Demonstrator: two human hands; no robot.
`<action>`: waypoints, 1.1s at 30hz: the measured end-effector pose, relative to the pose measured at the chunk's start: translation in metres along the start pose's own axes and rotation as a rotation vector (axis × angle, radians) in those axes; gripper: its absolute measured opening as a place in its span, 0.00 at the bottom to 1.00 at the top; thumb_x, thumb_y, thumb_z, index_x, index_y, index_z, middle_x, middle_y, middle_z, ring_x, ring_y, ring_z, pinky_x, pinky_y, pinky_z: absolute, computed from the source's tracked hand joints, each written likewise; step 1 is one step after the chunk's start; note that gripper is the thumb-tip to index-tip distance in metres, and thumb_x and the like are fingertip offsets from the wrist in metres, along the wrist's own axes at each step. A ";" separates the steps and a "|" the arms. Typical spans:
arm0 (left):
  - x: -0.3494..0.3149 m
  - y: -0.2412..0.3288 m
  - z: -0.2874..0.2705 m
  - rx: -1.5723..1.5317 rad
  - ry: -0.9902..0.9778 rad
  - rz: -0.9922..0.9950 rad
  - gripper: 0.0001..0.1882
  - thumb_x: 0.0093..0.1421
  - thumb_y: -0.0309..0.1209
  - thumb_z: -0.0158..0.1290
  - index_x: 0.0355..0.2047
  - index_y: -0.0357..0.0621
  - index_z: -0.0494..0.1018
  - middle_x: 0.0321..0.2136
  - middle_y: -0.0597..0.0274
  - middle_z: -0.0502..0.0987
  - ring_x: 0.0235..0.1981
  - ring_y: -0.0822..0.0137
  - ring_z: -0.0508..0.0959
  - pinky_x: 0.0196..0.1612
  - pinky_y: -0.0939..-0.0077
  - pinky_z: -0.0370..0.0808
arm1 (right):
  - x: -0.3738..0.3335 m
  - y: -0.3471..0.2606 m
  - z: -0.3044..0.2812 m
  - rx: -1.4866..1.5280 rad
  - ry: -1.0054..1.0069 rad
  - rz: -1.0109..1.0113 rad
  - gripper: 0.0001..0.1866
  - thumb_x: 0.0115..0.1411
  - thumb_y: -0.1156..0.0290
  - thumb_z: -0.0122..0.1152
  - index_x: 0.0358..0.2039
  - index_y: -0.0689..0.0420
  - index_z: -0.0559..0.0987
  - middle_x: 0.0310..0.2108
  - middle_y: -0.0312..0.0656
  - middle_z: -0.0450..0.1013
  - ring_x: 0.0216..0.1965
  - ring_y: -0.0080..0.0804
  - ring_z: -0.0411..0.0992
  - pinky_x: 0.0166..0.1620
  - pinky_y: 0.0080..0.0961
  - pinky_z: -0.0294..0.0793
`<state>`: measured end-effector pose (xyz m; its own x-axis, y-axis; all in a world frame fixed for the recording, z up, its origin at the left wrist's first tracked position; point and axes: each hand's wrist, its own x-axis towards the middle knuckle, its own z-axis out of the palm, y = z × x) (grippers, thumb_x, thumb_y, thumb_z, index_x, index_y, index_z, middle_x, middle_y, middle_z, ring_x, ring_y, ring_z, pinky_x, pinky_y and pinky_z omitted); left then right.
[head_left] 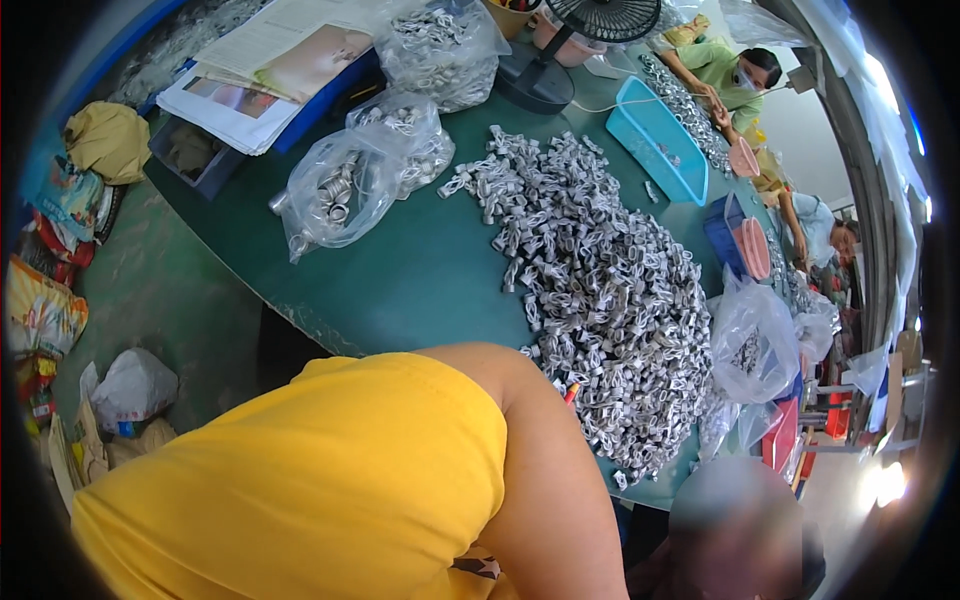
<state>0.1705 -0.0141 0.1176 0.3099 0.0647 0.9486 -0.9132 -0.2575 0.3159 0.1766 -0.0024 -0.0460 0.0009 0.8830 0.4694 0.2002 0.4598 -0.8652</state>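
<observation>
A bare bent arm [560, 490] in a yellow sleeve [300, 470], which looks like my own, fills the lower part of the view. Its hand lies outside the picture, and no other hand of mine shows. Just beyond the elbow spreads a large heap of small silver metal fittings [610, 270] with loops, on a green table [400, 280]. A thin red handle [572, 393] with a yellowish tip pokes out between the arm and the heap; the rest of it is hidden.
Clear bags of metal parts [340, 200] lie by papers [270, 70] and a black fan [540, 80]. A turquoise tray [660, 140] stands past the heap. Two people [735, 75] work farther along. Another person's blurred head [740, 520] is close at lower right.
</observation>
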 end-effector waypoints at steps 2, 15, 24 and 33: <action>0.004 0.010 -0.003 0.017 -0.004 -0.015 0.09 0.46 0.33 0.55 0.21 0.40 0.71 0.22 0.54 0.71 0.26 0.58 0.72 0.30 0.68 0.69 | -0.001 0.001 0.002 0.020 -0.025 -0.002 0.05 0.53 0.82 0.52 0.27 0.62 0.66 0.30 0.50 0.69 0.23 0.27 0.69 0.28 0.20 0.70; -0.140 0.091 -0.301 1.605 0.886 -0.955 0.15 0.47 0.30 0.55 0.37 0.39 0.72 0.37 0.54 0.73 0.40 0.61 0.74 0.45 0.71 0.69 | 0.018 -0.007 -0.006 0.181 -0.007 0.064 0.04 0.55 0.80 0.48 0.29 0.61 0.64 0.32 0.49 0.68 0.25 0.28 0.69 0.31 0.19 0.69; -0.193 0.090 -0.318 1.807 0.685 -1.525 0.27 0.46 0.43 0.56 0.44 0.41 0.69 0.43 0.51 0.72 0.45 0.57 0.71 0.51 0.70 0.64 | 0.115 -0.021 0.005 0.251 -0.003 -0.291 0.06 0.51 0.83 0.54 0.28 0.61 0.67 0.28 0.46 0.69 0.25 0.29 0.67 0.29 0.21 0.67; -0.192 0.083 -0.249 1.540 1.097 -1.364 0.20 0.44 0.33 0.52 0.39 0.43 0.65 0.32 0.49 0.74 0.36 0.54 0.74 0.40 0.68 0.69 | 0.110 -0.001 0.014 -0.008 -0.152 -0.490 0.10 0.47 0.79 0.61 0.29 0.59 0.68 0.28 0.48 0.70 0.26 0.43 0.68 0.27 0.31 0.69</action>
<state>-0.0304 0.1919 -0.0328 -0.3409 0.9350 0.0979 0.5858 0.1298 0.8000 0.1626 0.0957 0.0044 -0.2369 0.5681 0.7881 0.1491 0.8229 -0.5483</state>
